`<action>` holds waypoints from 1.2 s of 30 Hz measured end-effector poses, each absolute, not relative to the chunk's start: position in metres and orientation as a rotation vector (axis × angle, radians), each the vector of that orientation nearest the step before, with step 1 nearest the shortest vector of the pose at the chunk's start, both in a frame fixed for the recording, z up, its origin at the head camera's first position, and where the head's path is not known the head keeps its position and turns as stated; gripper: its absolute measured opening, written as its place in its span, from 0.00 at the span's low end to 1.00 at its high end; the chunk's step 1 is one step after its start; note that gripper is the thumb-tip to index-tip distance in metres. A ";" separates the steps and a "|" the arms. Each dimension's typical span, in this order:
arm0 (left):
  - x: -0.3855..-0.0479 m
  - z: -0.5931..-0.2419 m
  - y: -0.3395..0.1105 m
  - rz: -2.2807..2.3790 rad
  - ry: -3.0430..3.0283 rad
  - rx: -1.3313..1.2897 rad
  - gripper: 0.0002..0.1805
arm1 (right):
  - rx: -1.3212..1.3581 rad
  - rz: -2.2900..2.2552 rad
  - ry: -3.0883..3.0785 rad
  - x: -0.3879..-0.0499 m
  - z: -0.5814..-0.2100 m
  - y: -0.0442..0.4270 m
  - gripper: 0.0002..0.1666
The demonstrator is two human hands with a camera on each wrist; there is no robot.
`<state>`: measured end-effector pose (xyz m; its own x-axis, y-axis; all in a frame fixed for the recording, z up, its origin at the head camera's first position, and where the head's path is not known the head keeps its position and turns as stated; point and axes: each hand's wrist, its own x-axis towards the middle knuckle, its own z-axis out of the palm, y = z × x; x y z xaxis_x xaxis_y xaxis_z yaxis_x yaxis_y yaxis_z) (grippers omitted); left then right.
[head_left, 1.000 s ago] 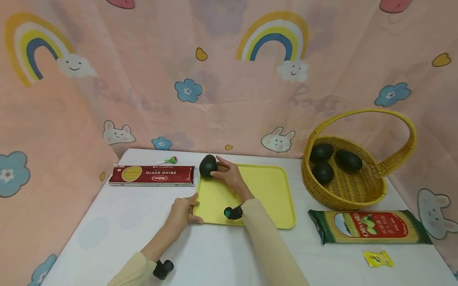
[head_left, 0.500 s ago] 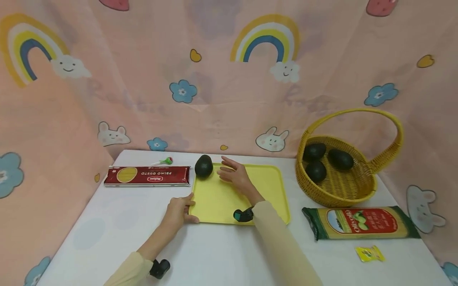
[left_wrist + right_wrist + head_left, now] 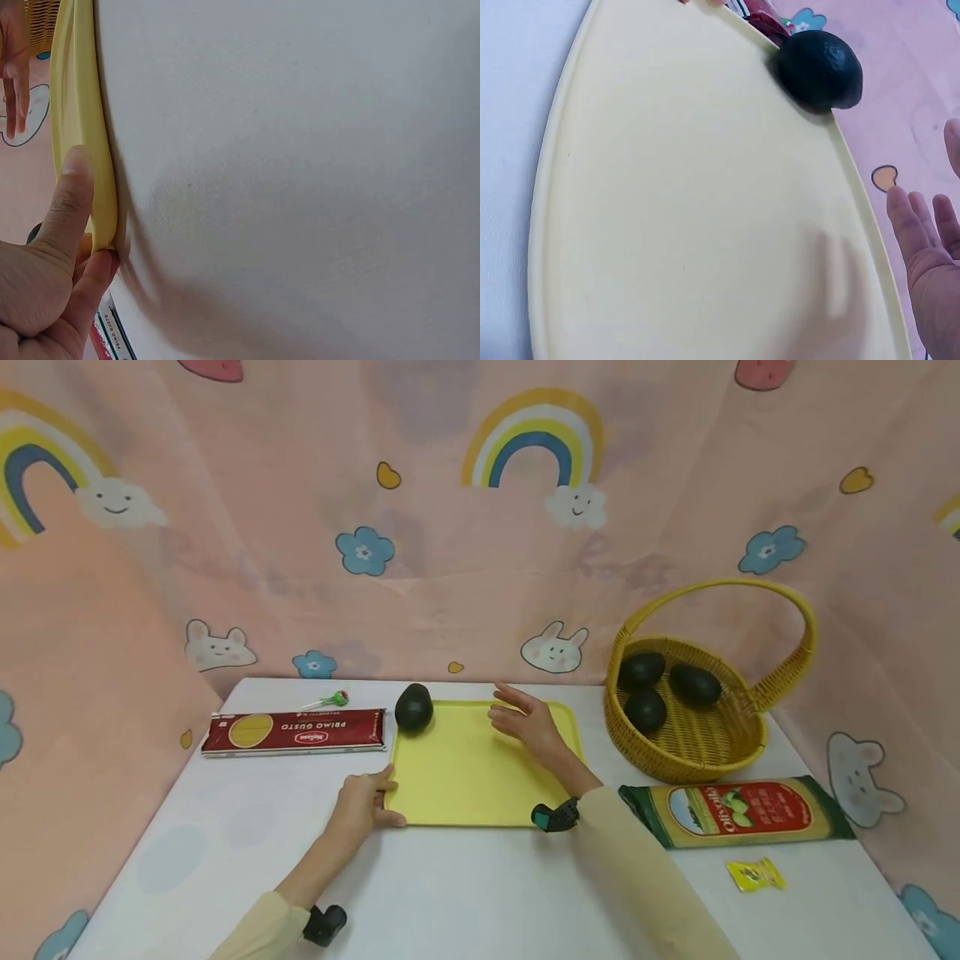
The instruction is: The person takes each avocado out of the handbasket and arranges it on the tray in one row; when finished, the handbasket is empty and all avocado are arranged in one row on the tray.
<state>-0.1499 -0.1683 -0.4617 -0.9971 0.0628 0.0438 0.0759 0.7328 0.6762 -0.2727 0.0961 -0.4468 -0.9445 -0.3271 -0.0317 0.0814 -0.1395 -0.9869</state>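
In the head view a dark green avocado (image 3: pixel 414 708) rests at the far left corner of a yellow tray (image 3: pixel 465 777). My left hand (image 3: pixel 358 806) holds the tray's near left corner. The left wrist view shows the thumb (image 3: pixel 66 202) on the rim and fingers bent against the corner's outer side. Above the tray's right half hovers my right hand (image 3: pixel 534 728), fingers loosely extended and holding nothing. It is also seen in the right wrist view, where the avocado (image 3: pixel 819 71) sits on the far rim, well apart from the hand.
A yellow wicker basket (image 3: pixel 738 745) with 3 avocados stands at the back right. Before it lie a green-ended spaghetti pack (image 3: pixel 738 812) and a yellow candy wrapper (image 3: pixel 754 874). Left of the tray are a red spaghetti pack (image 3: pixel 296 731) and a lollipop (image 3: pixel 335 698). A cloth backdrop hangs behind.
My right hand has let go of the avocado and moved right over the tray. The avocado stays at the far left corner. My left hand keeps its hold; the head view has shifted slightly.
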 end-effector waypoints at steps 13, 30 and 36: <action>-0.149 -0.459 -0.169 -1.089 -2.910 -0.141 0.34 | -0.263 -2.171 1.892 -0.255 -0.430 0.160 0.34; -0.150 -0.461 -0.170 -1.102 -2.897 -0.148 0.33 | -0.490 -2.254 1.878 -0.242 -0.410 0.251 0.27; -0.149 -0.461 -0.168 -1.141 -2.884 -0.135 0.33 | -0.429 -2.125 1.930 -0.242 -0.402 0.282 0.25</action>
